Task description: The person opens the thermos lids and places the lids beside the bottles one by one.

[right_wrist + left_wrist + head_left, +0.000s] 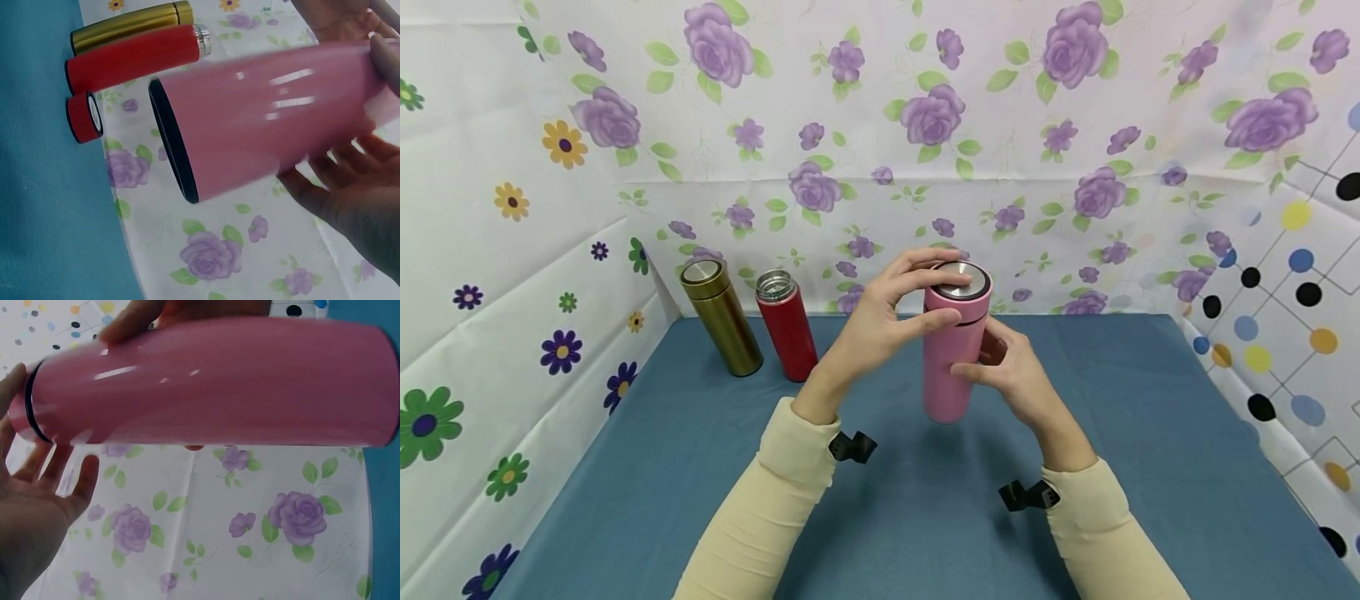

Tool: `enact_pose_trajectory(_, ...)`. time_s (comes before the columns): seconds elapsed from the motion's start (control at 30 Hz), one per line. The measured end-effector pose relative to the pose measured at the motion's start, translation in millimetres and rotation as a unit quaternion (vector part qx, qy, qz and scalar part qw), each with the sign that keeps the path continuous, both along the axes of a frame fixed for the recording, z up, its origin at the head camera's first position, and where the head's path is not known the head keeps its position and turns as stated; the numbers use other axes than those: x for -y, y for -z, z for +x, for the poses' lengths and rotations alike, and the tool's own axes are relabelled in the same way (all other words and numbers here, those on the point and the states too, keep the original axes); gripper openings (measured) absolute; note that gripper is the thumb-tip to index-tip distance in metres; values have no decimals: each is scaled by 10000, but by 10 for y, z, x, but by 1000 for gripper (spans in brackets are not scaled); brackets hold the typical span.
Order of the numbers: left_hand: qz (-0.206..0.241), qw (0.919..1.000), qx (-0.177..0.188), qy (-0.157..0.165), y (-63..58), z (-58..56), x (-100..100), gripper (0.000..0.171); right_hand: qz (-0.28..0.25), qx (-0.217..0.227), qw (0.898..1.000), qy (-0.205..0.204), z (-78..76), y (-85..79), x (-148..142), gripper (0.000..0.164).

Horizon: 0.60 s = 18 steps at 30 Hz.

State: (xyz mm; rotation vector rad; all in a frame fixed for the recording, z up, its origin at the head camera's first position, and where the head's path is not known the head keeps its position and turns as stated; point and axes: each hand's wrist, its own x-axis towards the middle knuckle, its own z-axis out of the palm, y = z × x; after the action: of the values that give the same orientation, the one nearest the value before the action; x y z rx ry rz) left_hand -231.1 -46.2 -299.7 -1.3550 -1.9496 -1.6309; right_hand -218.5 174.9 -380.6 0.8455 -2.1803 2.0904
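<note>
A pink thermos flask (946, 375) is held upright, its dark base (174, 140) apart from the blue table in the right wrist view. My right hand (1021, 375) grips its body, thumb in front and fingers behind. At the top, my left hand (880, 312) grips the pink lid (964, 302), thumb on the near side and fingers across the steel top. The lid sits on the flask. To the left stands a red thermos flask (788, 333) with its steel mouth uncovered. Beside that flask is a red lid (84, 117), hidden from the head view.
A gold thermos flask (724, 321) with its lid on stands left of the red one, near the back left corner. Blue cloth covers the table (1112, 400). Patterned cloth walls (880, 217) rise behind and at both sides.
</note>
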Motion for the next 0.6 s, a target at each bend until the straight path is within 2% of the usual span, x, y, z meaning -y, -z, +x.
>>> enact_pose_trajectory(0.13,-51,9990,31,437,2,-30,45,38,-158,5,9988,-453,-13,18,-26,60)
enact_pose_trajectory(0.27,-11,9985,23,555,10,-39,52,41,-190,-34,9981,-586,-12,18,-25,60)
enact_pose_trajectory(0.37,82,9992,44,395,16,-23,33,39,-81,-59,9991,-405,-3,5,-14,61)
enact_pose_trajectory(0.6,206,9985,-294,-415,25,36,-58,35,237,-128,9996,126,11,-14,16,62)
